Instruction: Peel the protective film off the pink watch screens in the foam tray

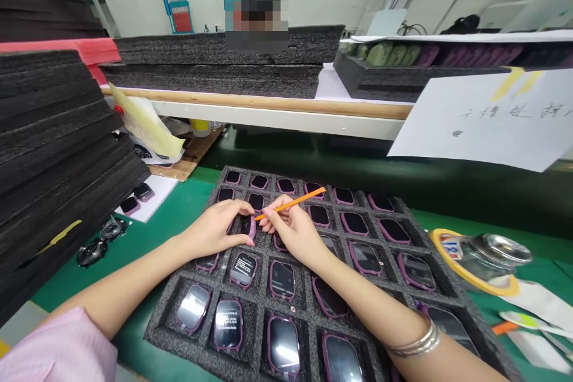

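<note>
A black foam tray on the green table holds several purple-rimmed smartwatch bodies in pockets. My left hand is closed around one watch body, held upright over the tray's middle-left pockets. My right hand pinches a thin orange stick like a pen, its tip touching the held watch's edge. A silver bracelet sits on my right wrist.
Tall stacks of black foam sheets stand at left, more on the shelf behind. A white paper sign hangs at right. Yellow tape roll and a metal lidded jar sit right of the tray. Another person stands beyond the shelf.
</note>
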A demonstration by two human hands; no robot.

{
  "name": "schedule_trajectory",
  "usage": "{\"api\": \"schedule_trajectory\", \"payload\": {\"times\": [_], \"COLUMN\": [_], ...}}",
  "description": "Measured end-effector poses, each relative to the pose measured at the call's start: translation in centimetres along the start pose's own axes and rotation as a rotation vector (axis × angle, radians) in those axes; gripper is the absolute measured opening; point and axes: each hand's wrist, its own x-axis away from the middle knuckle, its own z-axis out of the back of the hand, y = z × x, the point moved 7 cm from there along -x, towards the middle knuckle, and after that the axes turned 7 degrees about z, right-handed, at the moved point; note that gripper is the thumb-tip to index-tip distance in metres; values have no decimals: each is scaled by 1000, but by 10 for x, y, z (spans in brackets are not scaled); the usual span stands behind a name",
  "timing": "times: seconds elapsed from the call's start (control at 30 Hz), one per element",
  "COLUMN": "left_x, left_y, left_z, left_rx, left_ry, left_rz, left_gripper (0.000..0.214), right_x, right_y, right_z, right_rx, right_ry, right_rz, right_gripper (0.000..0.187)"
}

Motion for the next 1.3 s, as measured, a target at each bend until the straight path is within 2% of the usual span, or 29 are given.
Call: {"api": "schedule_trajectory", "payload": {"times": [0.17, 0.27, 0.37, 0.5, 0.63, 0.8, 1.03, 1.2, 1.3], "left_x": [-1, 1, 7, 21, 30, 39, 45, 43, 43], "left_y": [1, -1, -4, -9, -12, -18, -33, -38, -43], "left_z": [5, 14, 18, 25, 34, 42, 37, 37, 38], "left_rx": [-38, -164, -255, -252, -276, -223, -104, -40, 8], "left_ry": [32, 49, -34, -103, -110, -50, 28, 39, 72], "left_rz": [19, 46, 18, -25, -23, 0, -31, -11, 56], "left_gripper": [57, 53, 38, 28, 28, 32, 29, 29, 42], "right_x": [0, 0, 1, 1, -6, -18, -18, -20, -23], "right_y": [-1, -2, -6, -19, -24, -17, -14, -7, 0], "right_z": [-1, 1, 9, 14, -9, -40, -39, -56, -64], "right_rx": [25, 33, 45, 69, 79, 118, 194, 92, 38], "right_ry": [-2, 27, 103, 175, 99, 39, 99, 30, -23], "right_rz": [12, 17, 33, 45, 12, 1, 21, 1, -24], "right_gripper": [44, 46, 47, 46, 45, 40, 33, 44, 47]}}
